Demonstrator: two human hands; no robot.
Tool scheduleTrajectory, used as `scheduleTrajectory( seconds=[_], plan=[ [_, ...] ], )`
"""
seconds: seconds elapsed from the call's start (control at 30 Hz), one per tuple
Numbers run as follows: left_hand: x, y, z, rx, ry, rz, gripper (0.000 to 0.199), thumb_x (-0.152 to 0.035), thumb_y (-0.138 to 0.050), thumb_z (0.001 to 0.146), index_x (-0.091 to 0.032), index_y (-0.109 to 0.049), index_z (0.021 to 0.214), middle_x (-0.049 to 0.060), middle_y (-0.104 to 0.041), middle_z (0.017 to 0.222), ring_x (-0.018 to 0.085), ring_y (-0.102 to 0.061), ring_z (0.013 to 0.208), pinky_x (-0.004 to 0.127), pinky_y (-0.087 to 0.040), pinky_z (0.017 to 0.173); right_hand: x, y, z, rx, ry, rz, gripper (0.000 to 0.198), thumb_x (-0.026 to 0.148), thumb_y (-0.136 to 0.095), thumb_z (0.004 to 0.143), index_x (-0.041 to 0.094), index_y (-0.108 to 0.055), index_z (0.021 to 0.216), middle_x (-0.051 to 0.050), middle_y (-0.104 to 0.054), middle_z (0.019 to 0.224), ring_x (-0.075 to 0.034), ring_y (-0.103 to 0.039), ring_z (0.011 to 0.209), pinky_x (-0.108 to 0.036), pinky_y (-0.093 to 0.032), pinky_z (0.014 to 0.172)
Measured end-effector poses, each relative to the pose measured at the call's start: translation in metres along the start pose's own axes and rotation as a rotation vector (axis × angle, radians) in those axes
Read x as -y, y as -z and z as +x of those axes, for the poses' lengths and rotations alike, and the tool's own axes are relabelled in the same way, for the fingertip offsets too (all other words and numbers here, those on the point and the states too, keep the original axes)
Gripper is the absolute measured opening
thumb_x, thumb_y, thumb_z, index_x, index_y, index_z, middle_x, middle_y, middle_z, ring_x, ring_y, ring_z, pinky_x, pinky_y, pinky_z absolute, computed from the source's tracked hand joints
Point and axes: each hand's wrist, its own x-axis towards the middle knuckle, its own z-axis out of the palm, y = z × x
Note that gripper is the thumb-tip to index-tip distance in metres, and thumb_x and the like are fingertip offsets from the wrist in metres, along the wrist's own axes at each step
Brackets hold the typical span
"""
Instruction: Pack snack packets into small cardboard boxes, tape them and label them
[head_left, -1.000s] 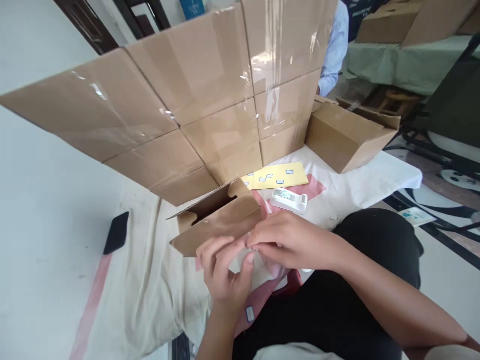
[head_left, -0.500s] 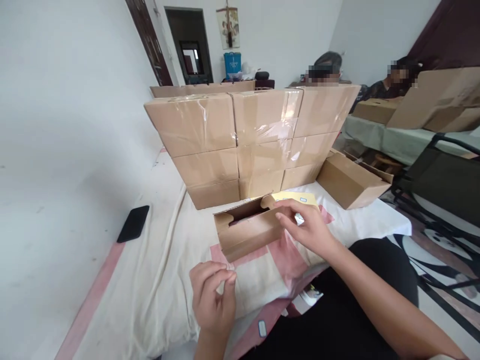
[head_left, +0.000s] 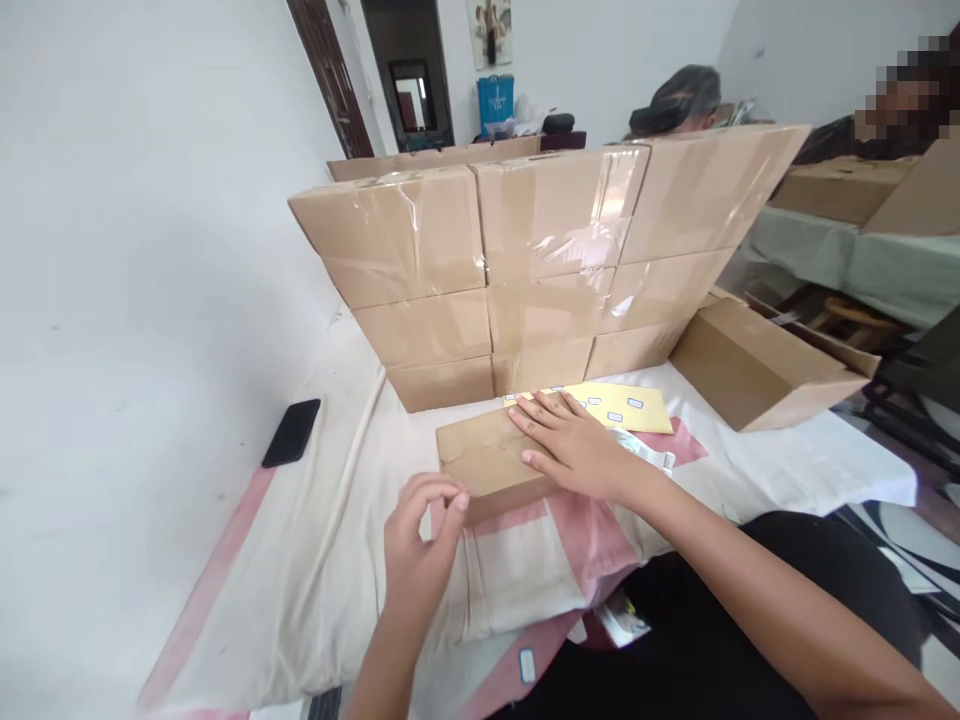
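My right hand (head_left: 574, 450), the nearer, rests spread over the right part of the box (head_left: 484, 462), which lies by the front edge of the bench (head_left: 349, 520), long axis roughly along it. My left hand (head_left: 420, 540) curls by its near left corner; I can't tell if that grip pinches anything. Cartons (head_left: 544, 270) bound the far side; leftward, the bench stretches to the phone (head_left: 292, 433).

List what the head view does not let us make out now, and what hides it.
Small box, head view: its contents, hidden by the closed top.
White dispenser, head view: part of it, covered by the right hand.
Left hand, head view: whether it holds anything, hidden by curled fingers.
Labels on the yellow sheet, head view: any writing, too small.
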Motion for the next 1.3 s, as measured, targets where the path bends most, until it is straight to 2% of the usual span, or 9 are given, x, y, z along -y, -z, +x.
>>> scheduleTrajectory(
  seconds=[0.13,0.2,0.27,0.37,0.47,0.77,1.0,1.3],
  plan=[
    [-0.009,-0.015,0.033,0.233,0.269,-0.019,0.016,-0.038,-0.067,0.089,-0.022,-0.069,0.087,0.003,-0.075,0.093,0.021,-0.07,0.093,0.033,-0.053,0.084,0.004,0.0,-0.007,0.001,-0.026,0.022,0.072,0.059,-0.038,0.103,0.016,-0.033,0.161,-0.013,-0.026,0.168,-0.039,-0.021,0.156,-0.067,-0.017,0.123],
    [-0.006,-0.026,0.044,0.293,0.332,-0.065,0.018,-0.04,-0.069,0.087,-0.022,-0.068,0.09,0.003,-0.075,0.095,0.021,-0.07,0.092,0.032,-0.053,0.084,0.004,0.001,-0.007,0.019,-0.039,0.052,0.078,0.063,-0.043,0.1,0.015,-0.033,0.161,-0.014,-0.025,0.168,-0.04,-0.023,0.155,-0.068,-0.019,0.122],
    [0.0,-0.038,0.05,0.3,0.361,-0.077,0.02,-0.041,-0.07,0.085,-0.022,-0.067,0.09,0.004,-0.076,0.094,0.02,-0.071,0.091,0.032,-0.052,0.084,0.001,0.001,-0.006,0.025,-0.047,0.081,0.085,0.067,-0.05,0.095,0.015,-0.035,0.16,-0.015,-0.025,0.168,-0.042,-0.024,0.154,-0.069,-0.024,0.12],
    [0.01,-0.049,0.054,0.245,0.373,-0.031,0.022,-0.042,-0.072,0.082,-0.021,-0.066,0.087,0.004,-0.076,0.092,0.021,-0.071,0.09,0.032,-0.051,0.083,-0.01,0.0,-0.008,0.003,-0.013,0.129,0.09,0.068,-0.061,0.087,0.016,-0.04,0.158,-0.015,-0.028,0.167,-0.042,-0.027,0.152,-0.066,-0.032,0.116],
    [0.011,-0.051,0.056,0.238,0.376,-0.034,0.026,-0.043,-0.072,0.081,-0.021,-0.064,0.089,0.005,-0.076,0.091,0.021,-0.072,0.089,0.032,-0.051,0.083,-0.021,-0.001,-0.01,-0.011,0.042,0.188,0.089,0.066,-0.066,0.084,0.02,-0.043,0.156,-0.014,-0.032,0.167,-0.04,-0.03,0.151,-0.061,-0.035,0.116],
    [0.0,-0.039,0.071,0.357,0.356,0.026,0.031,-0.048,-0.075,0.077,-0.02,-0.063,0.087,0.004,-0.075,0.085,0.019,-0.068,0.081,0.03,-0.048,0.076,-0.024,-0.005,-0.012,-0.061,0.05,0.2,0.085,0.066,-0.065,0.084,0.018,-0.048,0.152,-0.015,-0.034,0.165,-0.04,-0.033,0.149,-0.063,-0.039,0.111],
    [-0.001,-0.038,0.076,0.416,0.355,0.097,0.03,-0.044,-0.077,0.072,-0.022,-0.062,0.085,0.0,-0.069,0.077,0.016,-0.062,0.072,0.028,-0.044,0.07,-0.027,-0.011,-0.011,-0.093,0.055,0.203,0.083,0.068,-0.066,0.082,0.021,-0.052,0.149,-0.014,-0.037,0.164,-0.039,-0.033,0.148,-0.066,-0.04,0.108],
    [0.0,-0.035,0.082,0.459,0.357,0.118,0.031,-0.049,-0.074,0.079,-0.022,-0.061,0.087,0.003,-0.074,0.084,0.018,-0.067,0.08,0.03,-0.047,0.077,-0.028,-0.014,-0.011,-0.104,0.058,0.232,0.083,0.068,-0.067,0.081,0.02,-0.053,0.147,-0.015,-0.037,0.164,-0.039,-0.032,0.149,-0.067,-0.037,0.11]
  ],
)
